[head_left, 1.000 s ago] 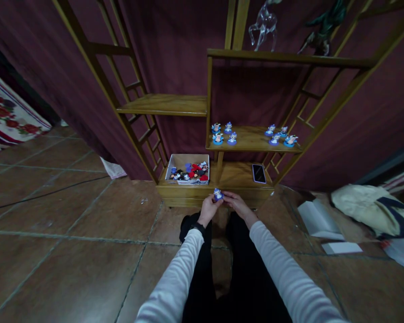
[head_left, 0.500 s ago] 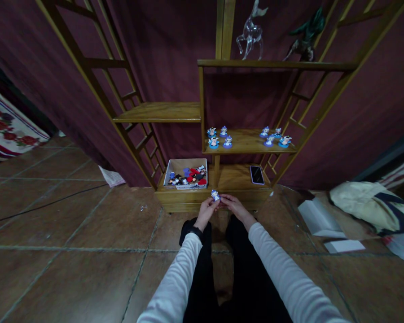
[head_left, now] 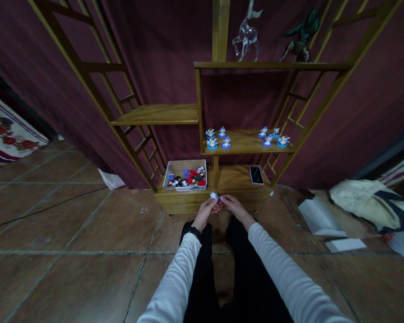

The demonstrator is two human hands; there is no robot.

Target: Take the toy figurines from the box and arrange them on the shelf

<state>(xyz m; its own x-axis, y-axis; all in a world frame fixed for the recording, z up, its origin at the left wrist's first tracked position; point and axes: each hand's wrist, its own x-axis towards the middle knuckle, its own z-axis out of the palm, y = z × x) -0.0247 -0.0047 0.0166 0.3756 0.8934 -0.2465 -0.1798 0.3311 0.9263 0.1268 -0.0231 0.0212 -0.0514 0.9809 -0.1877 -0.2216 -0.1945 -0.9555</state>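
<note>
Left hand (head_left: 204, 212) and right hand (head_left: 234, 207) are grasping one small purple-and-white figurine (head_left: 214, 195) between them with the fingertips, just in front of a wooden shelf unit (head_left: 220, 33). On the unit's base (head_left: 175, 201), an open box (head_left: 178, 166) is holding a jumble of red, black, white and purple pieces (head_left: 191, 180). Up on the top shelf (head_left: 272, 65), a dark green statue (head_left: 302, 37) is standing to the right of a clear glass animal (head_left: 247, 35). Down on the base, a phone (head_left: 256, 175) is lying to the right of the box. Eight little figures (head_left: 226, 142) are standing on the middle shelf (head_left: 244, 141), in two groups of four, well apart, some purple and others blue.
</note>
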